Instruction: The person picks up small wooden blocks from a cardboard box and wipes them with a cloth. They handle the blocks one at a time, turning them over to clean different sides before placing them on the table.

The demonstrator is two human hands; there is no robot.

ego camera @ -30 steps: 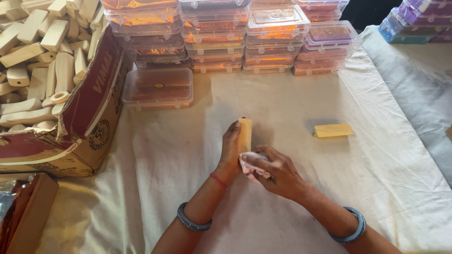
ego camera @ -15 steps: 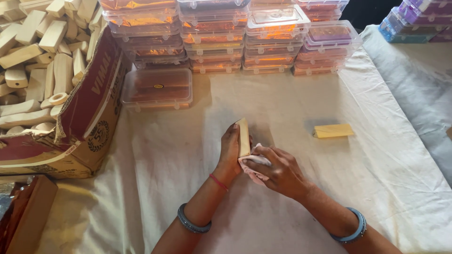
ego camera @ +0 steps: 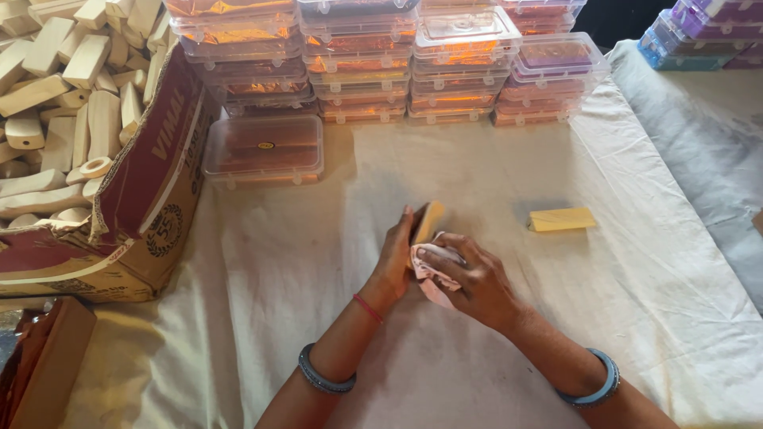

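Along the far edge of the white cloth [ego camera: 262,318], clear plastic boxes [ego camera: 373,63] stand stacked, orange contents inside; a cardboard carton [ego camera: 143,199] holds pale wooden blocks [ego camera: 63,95]. At centre, the left hand [ego camera: 395,256] grips a wooden block [ego camera: 427,222] upright, fingers curled around it, while the right hand [ego camera: 469,278] presses a pink rag [ego camera: 433,270] against it.

Looks like a small packing workshop: cloth-covered bench [ego camera: 278,302], stacks of clear plastic boxes [ego camera: 381,63], and a big cardboard carton [ego camera: 143,199] heaped with pale wooden blocks [ego camera: 71,87].
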